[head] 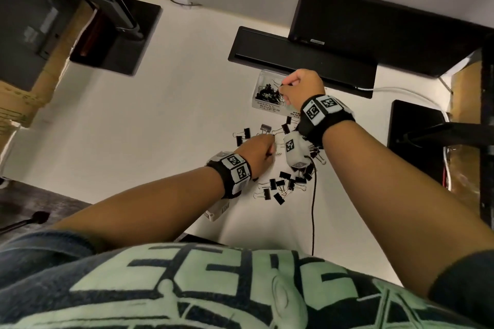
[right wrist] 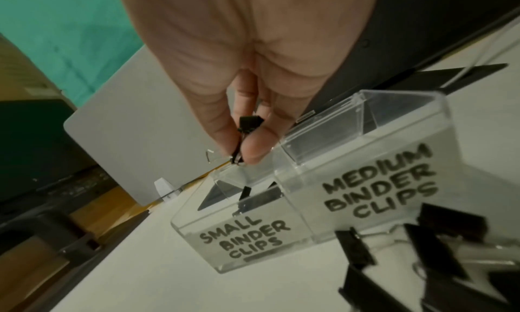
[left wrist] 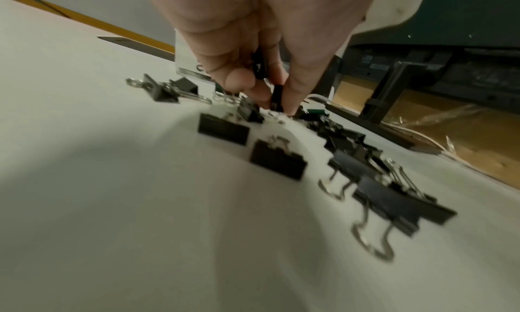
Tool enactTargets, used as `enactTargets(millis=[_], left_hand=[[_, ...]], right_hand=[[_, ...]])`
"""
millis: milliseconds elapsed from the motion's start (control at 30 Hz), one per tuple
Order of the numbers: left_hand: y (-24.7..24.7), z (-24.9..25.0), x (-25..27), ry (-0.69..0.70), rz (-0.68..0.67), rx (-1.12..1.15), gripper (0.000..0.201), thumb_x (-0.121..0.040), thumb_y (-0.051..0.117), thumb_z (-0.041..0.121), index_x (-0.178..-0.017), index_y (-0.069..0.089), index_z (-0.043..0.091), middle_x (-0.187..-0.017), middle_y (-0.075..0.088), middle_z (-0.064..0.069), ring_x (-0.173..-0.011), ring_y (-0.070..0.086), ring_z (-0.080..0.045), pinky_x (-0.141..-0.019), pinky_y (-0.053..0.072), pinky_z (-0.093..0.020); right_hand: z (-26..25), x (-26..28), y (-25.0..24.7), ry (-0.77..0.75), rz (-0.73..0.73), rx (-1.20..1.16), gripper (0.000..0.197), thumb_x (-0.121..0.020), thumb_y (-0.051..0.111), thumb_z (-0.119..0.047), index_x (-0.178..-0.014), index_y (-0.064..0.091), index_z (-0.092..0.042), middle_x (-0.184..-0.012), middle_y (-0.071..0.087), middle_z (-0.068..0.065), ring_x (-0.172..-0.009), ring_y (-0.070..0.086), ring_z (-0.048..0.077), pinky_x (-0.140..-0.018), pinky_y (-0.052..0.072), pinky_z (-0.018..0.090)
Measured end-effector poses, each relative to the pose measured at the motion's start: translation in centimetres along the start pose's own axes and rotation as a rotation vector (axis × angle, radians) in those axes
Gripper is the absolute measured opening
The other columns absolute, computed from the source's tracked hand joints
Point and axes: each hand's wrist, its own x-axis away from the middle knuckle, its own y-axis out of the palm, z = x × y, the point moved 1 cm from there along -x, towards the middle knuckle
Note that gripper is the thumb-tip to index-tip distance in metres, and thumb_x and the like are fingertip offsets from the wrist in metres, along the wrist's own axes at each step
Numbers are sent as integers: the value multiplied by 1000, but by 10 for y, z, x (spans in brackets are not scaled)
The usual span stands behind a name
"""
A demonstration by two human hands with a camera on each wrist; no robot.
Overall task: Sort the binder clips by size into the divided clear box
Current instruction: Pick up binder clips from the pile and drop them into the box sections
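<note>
The divided clear box [right wrist: 281, 234] stands on the white desk, labelled SMALL BINDER CLIPS on its left part and MEDIUM BINDER CLIPS on its right. Its small part holds several black clips [head: 267, 93]. My right hand [head: 299, 88] hovers over that small part and pinches a small black clip [right wrist: 249, 123] by its wire handles. My left hand [head: 258, 148] is down among the loose black clips [head: 283, 184] scattered on the desk. Its fingers pinch a small black clip [left wrist: 277, 97] right at the desk surface.
A black keyboard [head: 302, 61] lies just behind the box, with a monitor base [head: 374, 27] further back. A black cable [head: 313, 208] runs down the desk from my right wrist. Another black stand [head: 117, 35] sits at the far left.
</note>
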Motion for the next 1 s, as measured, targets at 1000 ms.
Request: enactTargets(millis=[1000], left_hand=[[-68,26,-72,102,262,-237,27,-85,57,10,-113,56,12,-125,44,-10,-98,55,-26,-79,54,-38]], right_hand=[[108,132,7,9,-96,340,22,-87,60,-20,-107,62,-12,-116,52,6,-101,55,21,-87,50,37]])
